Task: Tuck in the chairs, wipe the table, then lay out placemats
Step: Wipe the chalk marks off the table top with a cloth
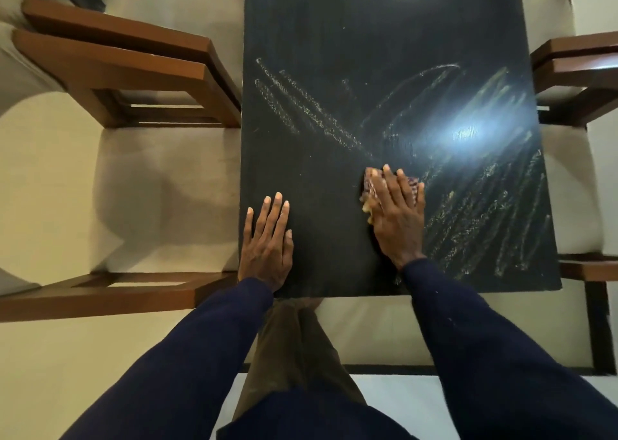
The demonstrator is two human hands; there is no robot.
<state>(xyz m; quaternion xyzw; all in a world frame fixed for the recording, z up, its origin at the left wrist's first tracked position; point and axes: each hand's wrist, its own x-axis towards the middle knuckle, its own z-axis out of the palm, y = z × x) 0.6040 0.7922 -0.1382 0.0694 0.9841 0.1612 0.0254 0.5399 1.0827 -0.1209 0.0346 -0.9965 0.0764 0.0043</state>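
A black table (351, 55) runs away from me, streaked with pale wipe marks on its near right and middle. My right hand (396, 215) lies flat with straight fingers on a small patterned cloth (369, 190), pressing it to the tabletop near the front. My left hand (267, 239) rests flat on the table at its near left corner, fingers straight, holding nothing. Wooden chairs with cream seats stand at the left (117, 72) and at the right (575, 68), drawn in against the table's sides.
Another brown chair frame (100, 292) sits at the near left by the table corner. A bright lamp reflection (465, 133) glares on the tabletop's right side. Pale floor lies below, and my legs stand at the table's front edge.
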